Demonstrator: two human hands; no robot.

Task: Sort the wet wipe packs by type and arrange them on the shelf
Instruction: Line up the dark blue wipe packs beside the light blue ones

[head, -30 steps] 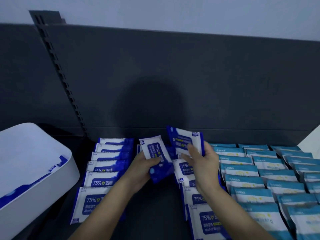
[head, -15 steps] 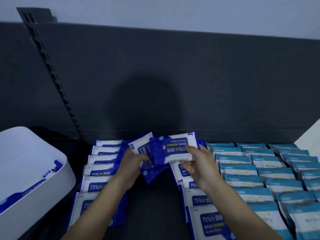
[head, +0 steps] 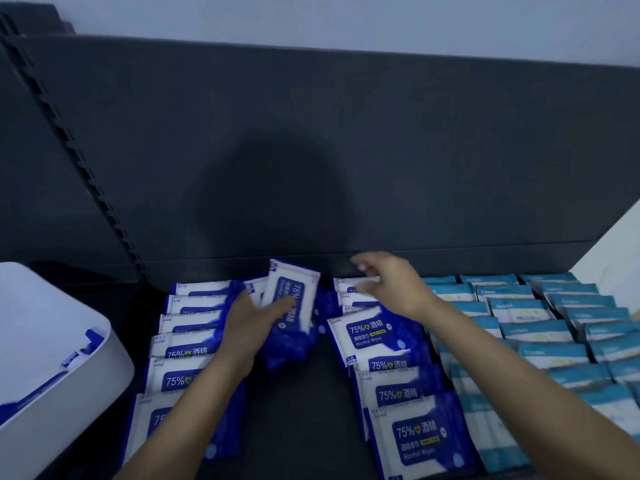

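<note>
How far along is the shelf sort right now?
Mostly done: teal packs fill the right rows, and blue alcohol packs sit in a left column and a middle column. In hand: left hand holds blue packs; right hand is empty. Left: the gap between columns, plus packs in the white bin.

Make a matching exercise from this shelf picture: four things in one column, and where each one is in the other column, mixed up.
Things:
1. teal packs
2. white bin
3. left hand
4. right hand

Places:
A. far left, beside the shelf rows
B. holding a blue pack over the middle gap
C. rows at the right end of the shelf
D. empty, above the far end of a blue row

Pairs: 1-C, 2-A, 3-B, 4-D
</note>
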